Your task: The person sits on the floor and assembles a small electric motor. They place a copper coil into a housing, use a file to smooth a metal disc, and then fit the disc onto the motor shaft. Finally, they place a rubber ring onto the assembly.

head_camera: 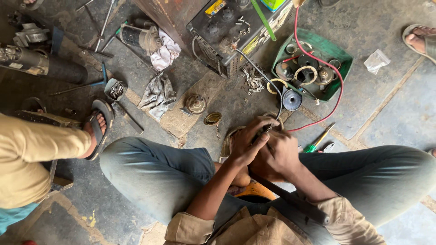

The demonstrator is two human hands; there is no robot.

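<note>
I log, left to right: a co-worker's sandalled foot (96, 128) on the floor (390, 113), then a grey rag (157, 94). My left hand (247, 140) and right hand (279, 152) are pressed together, both clenched around a small part I cannot make out, above my lap. A black cable (259, 72) runs from them up to the battery (236, 27). Further right sits a green tray (338, 52) of round parts.

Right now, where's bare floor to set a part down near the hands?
Free: floor right of the green tray, around the clear plastic bag; also between the grey rag and the wearer's knee. Crowded: between the battery and both hands, with loose screws, discs and cables.
</note>
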